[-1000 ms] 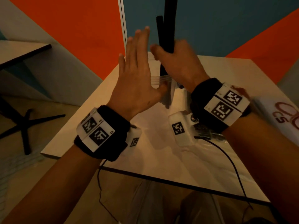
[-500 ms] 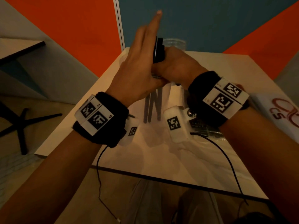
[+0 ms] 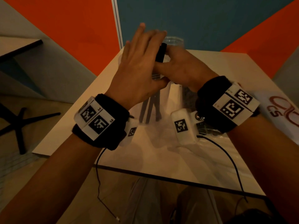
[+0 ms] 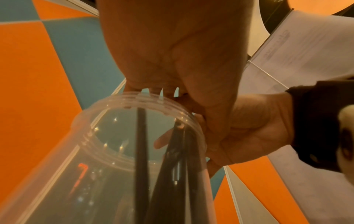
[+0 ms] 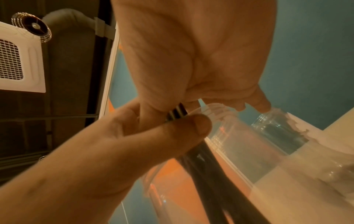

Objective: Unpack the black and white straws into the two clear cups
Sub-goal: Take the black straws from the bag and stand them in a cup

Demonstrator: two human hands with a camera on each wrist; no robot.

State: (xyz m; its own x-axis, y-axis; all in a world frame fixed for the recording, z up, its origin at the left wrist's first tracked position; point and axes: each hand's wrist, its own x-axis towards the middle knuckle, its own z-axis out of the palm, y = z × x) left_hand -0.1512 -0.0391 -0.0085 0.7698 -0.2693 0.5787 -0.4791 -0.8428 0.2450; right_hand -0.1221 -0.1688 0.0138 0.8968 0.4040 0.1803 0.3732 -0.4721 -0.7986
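Nearest me were my two wrists over the table [image 3: 169, 160], both hands up at the mouth of the near cup [image 4: 118, 151]. The black straws [image 3: 161, 52] stood in that cup, lower ends spread toward its base, tops bunched above the rim. My right hand [image 3: 182, 68] pinched that bunch between thumb and curled fingers, so it was clenched on the straws. My left hand [image 3: 139, 62] lay flat against them from the left, fingers straight and relaxed, gripping nothing, only steadying.

I judged the straws light, stiff and smooth, apt to slide through a loose pinch or fan apart, so the place to hold was high on the bunch, close under the tops, with gentle pressure. The cup looked thin and light, easy to tip if the straws levered against its rim.

Farther off, by the blue wall, stood the second cup [image 5: 275, 136] with something dark inside; I could not tell what. White straws I could not make out
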